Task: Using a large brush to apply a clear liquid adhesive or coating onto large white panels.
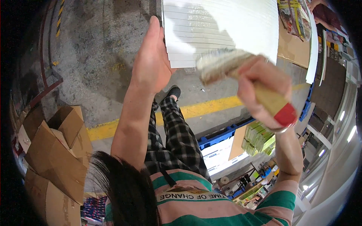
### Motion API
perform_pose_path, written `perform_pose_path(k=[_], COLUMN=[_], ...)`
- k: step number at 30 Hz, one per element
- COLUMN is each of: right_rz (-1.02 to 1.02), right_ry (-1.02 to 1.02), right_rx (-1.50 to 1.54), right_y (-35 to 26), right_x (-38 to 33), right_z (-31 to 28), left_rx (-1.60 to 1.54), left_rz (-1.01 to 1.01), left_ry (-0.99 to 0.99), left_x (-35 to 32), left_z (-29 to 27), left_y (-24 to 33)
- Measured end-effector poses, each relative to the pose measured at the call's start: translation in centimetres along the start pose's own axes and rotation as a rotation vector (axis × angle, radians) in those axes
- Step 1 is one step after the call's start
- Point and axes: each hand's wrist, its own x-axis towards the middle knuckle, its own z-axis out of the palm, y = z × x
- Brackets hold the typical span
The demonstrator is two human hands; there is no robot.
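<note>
A fanned stack of white sheets (241,22) lies at the top of the view, edges overlapping in steps, with a wet sheen on part of its surface. My left hand (151,56) rests along the stack's left side, fingers stretched out and holding nothing. In my right hand (264,83) is a wide paintbrush (222,66), gripped by its wooden handle with a red end. Its pale bristles are at the near edge of the sheets, blurred by motion; whether they touch the paper I cannot tell. The shadow of my arm and head falls across the stack.
Opened cardboard boxes (56,150) stand at the lower left. A yellow line (211,107) crosses the concrete floor. To the right, a blue pallet (226,130) carries green packs (258,139). A cardboard sheet (290,47) and another person's arm (320,19) show at the upper right.
</note>
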Motion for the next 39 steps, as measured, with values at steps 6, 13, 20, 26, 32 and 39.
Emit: perform_pose_path(k=[6, 13, 20, 26, 32, 39], right_rz=[0.244, 0.242, 0.143, 0.066, 0.009, 0.014], right_ry=[0.113, 0.158, 0.192, 0.213, 0.099, 0.247], right_rx=[0.198, 0.15, 0.088, -0.059, -0.034, -0.023], right_y=[-2.2, -1.3, 0.4, -1.1, -1.0, -0.2], right_x=[-2.4, -0.3, -1.6, -1.1, -1.7, 0.4], right_z=[-3.1, -3.5, -0.1, -1.1, 0.3, 0.0], left_rx=[0.064, 0.063, 0.064, 0.059, -0.015, -0.847], left_rz=[-0.064, -0.046, -0.046, -0.05, -0.096, -0.253], left_ry=[0.084, 0.08, 0.06, 0.082, 0.119, -0.389], left_x=[-0.6, -0.6, -0.3, -0.2, -0.3, 0.3], left_z=[0.5, 0.3, -0.4, -0.4, 0.5, -1.5], left_y=[0.5, 0.4, 0.2, 0.2, 1.1, 0.8])
